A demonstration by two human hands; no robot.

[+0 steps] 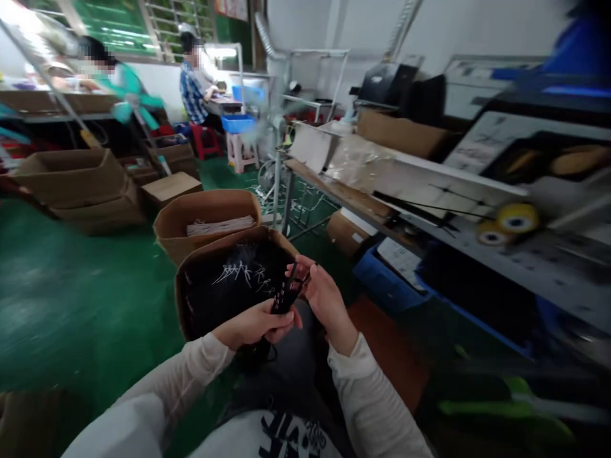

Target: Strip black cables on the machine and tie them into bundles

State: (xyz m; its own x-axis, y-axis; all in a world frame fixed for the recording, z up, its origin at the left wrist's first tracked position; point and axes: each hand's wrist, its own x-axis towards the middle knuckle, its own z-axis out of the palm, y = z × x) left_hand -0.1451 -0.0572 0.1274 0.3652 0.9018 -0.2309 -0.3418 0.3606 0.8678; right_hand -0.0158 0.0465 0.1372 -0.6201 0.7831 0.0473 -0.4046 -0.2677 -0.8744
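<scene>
My left hand [255, 324] is closed around a small bundle of black strips [285, 294], with black cords hanging below it over my lap. My right hand [321, 294] pinches the top of the same bundle with its fingertips. Both hands are held just in front of a brown cardboard box [191, 305] full of black parts with white tips. Behind it stands a second cardboard box [176, 219] holding white pieces.
A long workbench [429, 210] with yellow tape rolls [516, 218], cardboard and plastic sheets runs along my right. A blue crate [382, 280] sits under it. Cardboard boxes [71, 181] stand on the green floor at left. Two people sit working at far benches.
</scene>
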